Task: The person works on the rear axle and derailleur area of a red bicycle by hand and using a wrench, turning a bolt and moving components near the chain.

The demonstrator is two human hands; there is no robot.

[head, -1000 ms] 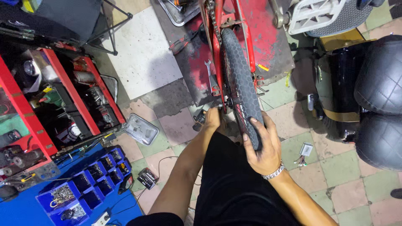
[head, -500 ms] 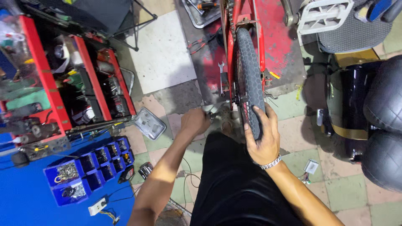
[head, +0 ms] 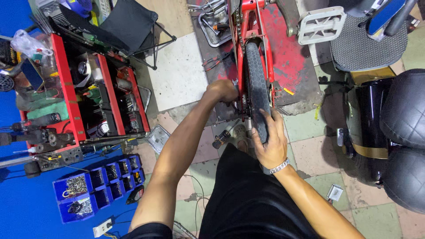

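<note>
Head view, looking straight down: my right hand (head: pixel 271 144) is wrapped over the black tyre (head: pixel 256 88) at its near end, fingers curled on the tread and thumb on the other side, a metal bracelet (head: pixel 279 167) at the wrist. The wheel stands upright just right of the frame's centre, running up towards the top edge between the red bicycle frame (head: pixel 241 48) tubes. My left hand (head: pixel 223 90) is closed into a fist at the wheel's left side, by the axle; what it grips I cannot tell, as the fingers hide it. Below the left hand a small screwdriver (head: pixel 222 137) lies on the tiled floor (head: pixel 310 150). At the left of the frame stands a red tool cart (head: pixel 68 93), with blue parts bins (head: pixel 95 186) at lower left. A white pedal (head: pixel 321 24) shows at upper right, a black scooter (head: pixel 394 128) along the right edge.
</note>
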